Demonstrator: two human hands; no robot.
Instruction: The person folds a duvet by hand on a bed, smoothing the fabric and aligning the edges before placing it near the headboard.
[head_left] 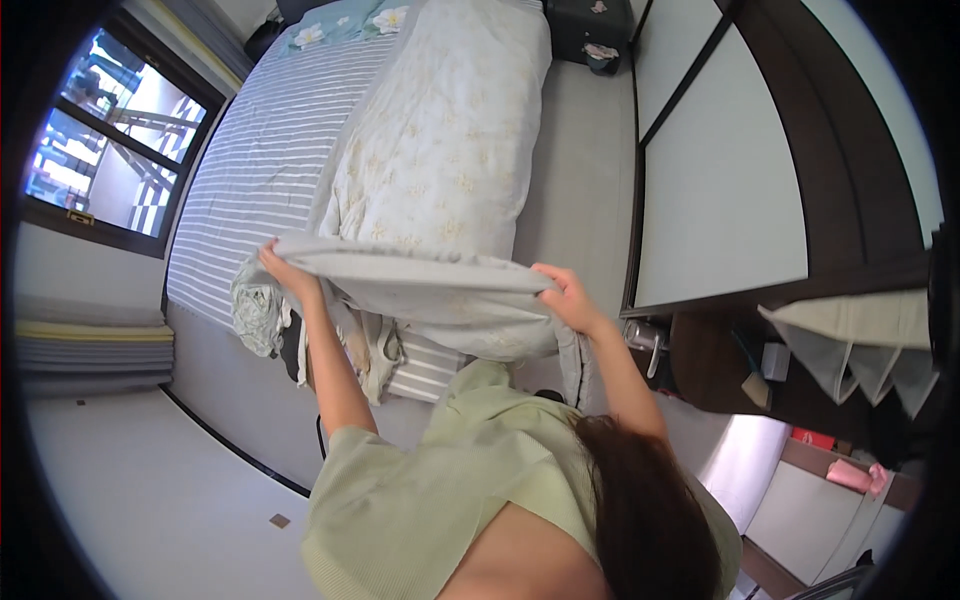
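Note:
A pale quilt (430, 175) with a faint yellow flower print lies along the right side of the bed. Its near end is lifted and stretched between my hands, showing a light grey edge. My left hand (285, 265) is closed on the quilt's left corner, above a crumpled pale green cloth (258, 310). At the other end, my right hand (568, 298) grips the quilt's edge, and a fold hangs down below it. Beneath the raised quilt, part of the grey-and-white striped sheet (428, 368) shows, with some bunched clothes (378, 355) beside it.
The bed's left half has a striped sheet (240, 170) and a blue flowered pillow (345, 25). A window (120, 130) is on the left. Along the right runs a wardrobe with white sliding doors (720, 190). A dark desk (710, 360) stands near my right arm.

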